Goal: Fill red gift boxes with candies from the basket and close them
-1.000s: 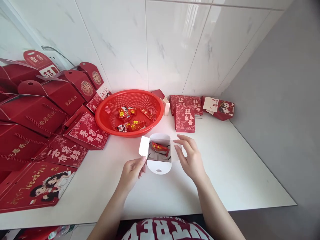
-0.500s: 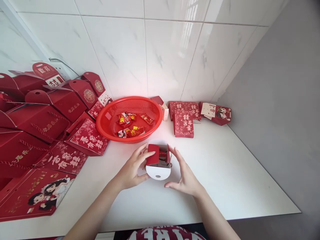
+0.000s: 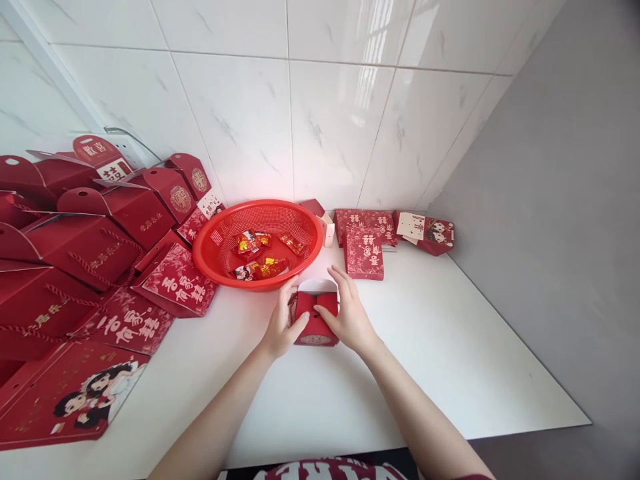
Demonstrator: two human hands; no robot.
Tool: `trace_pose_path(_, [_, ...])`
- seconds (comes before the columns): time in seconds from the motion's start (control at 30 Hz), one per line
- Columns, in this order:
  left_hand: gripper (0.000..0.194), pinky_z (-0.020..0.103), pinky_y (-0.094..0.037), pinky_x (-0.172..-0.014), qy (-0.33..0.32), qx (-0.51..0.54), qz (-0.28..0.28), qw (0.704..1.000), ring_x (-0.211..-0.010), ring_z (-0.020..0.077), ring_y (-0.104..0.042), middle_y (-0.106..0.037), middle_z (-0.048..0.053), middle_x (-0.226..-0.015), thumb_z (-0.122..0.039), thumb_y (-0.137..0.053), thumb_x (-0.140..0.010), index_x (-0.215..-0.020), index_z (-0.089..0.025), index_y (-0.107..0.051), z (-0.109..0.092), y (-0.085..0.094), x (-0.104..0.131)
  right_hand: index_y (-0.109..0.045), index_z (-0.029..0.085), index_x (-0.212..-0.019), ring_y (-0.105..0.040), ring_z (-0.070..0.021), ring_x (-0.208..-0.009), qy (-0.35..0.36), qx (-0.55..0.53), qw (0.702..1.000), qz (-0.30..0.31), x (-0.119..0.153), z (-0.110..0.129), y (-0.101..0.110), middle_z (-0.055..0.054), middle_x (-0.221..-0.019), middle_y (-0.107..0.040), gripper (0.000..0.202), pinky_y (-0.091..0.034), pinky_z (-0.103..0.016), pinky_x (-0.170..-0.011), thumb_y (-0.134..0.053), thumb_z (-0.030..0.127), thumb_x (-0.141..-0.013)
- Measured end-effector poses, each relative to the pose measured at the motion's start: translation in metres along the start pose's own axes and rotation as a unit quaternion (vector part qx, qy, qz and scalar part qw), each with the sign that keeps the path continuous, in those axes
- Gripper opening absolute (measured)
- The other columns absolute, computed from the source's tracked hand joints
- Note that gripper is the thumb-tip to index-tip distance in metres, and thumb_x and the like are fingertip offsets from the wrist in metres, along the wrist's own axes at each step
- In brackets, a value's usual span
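Observation:
A small red box (image 3: 316, 327) stands on the white table in front of me, with a rounded flap, pale inside, raised at its far edge. My left hand (image 3: 284, 323) holds its left side, the thumb on the near top edge. On the right side my right hand (image 3: 351, 313) grips the box, its thumb lying on the red top flaps. Just beyond is a red plastic basket (image 3: 205, 260) with several wrapped red and gold packets (image 3: 270, 268) inside.
Many red boxes (image 3: 87, 243) with rope handles crowd the left side. Flat patterned red boxes (image 3: 364, 257) lie behind on the right, beside a box with a cartoon print (image 3: 439, 233). A tiled wall (image 3: 340, 133) bounds the back, a grey wall (image 3: 540, 220) the right.
The near white flap no longer shows; a red flap now covers the box's near top and a pale flap stands at the far side. My right hand has closed in onto the box.

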State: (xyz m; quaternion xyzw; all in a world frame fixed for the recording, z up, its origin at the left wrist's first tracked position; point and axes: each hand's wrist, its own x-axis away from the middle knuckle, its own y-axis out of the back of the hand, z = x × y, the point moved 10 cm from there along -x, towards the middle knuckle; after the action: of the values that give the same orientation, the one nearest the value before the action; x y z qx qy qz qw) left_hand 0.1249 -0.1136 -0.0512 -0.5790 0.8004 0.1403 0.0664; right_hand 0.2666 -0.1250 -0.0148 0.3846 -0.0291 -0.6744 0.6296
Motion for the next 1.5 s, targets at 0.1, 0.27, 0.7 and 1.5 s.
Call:
trace_pose_path(0.1, [0.069, 0.043, -0.036, -0.113, -0.011, 0.031, 0.019, 0.999, -0.134, 0.0301, -0.043, -0.038, 0.016, -0.147, -0.040, -0.054, -0.092, -0.150, -0.021, -0.022, 0.011, -0.003, 0.006, -0.049, 0.024, -0.135, -0.056, -0.0235, -0.121, -0.002, -0.076, 0.996, 0.037, 0.008, -0.007, -0.006, -0.011, -0.130, -0.059, 0.042, -0.048, -0.042, -0.104, -0.058, 0.029, -0.094])
trace_pose_path(0.27, [0.088, 0.053, -0.033, -0.113, -0.038, 0.083, 0.098, 0.991, -0.139, 0.0365, -0.034, -0.029, 0.017, -0.151, -0.059, -0.058, -0.086, -0.153, -0.021, -0.015, 0.027, -0.014, 0.012, -0.061, 0.027, -0.128, -0.051, -0.0246, -0.127, 0.058, -0.132, 0.980, 0.136, 0.017, -0.003, -0.017, -0.009, -0.136, -0.052, 0.033, -0.044, -0.043, -0.108, -0.056, 0.035, -0.096])
trace_pose_path(0.7, [0.102, 0.061, -0.017, -0.119, 0.040, 0.150, 0.145, 0.977, -0.151, 0.0383, 0.001, 0.003, 0.009, -0.164, -0.059, -0.059, -0.084, -0.157, -0.029, 0.006, 0.050, -0.019, 0.014, -0.058, 0.030, -0.136, -0.039, -0.0292, -0.136, 0.042, -0.166, 0.966, 0.196, 0.018, -0.028, -0.031, -0.009, -0.148, -0.040, 0.044, -0.038, -0.045, -0.112, -0.047, 0.049, -0.098])
trace_pose_path(1.5, [0.060, 0.055, -0.035, -0.111, -0.075, -0.031, 0.117, 0.990, -0.141, 0.0370, -0.028, -0.032, 0.014, -0.144, -0.054, -0.062, -0.082, -0.133, -0.025, -0.050, 0.027, -0.008, 0.005, -0.065, 0.034, -0.125, -0.051, -0.0223, -0.128, -0.118, -0.274, 0.943, 0.147, 0.015, -0.048, -0.033, -0.005, -0.136, -0.053, 0.033, -0.046, -0.040, -0.105, -0.041, 0.031, -0.103])
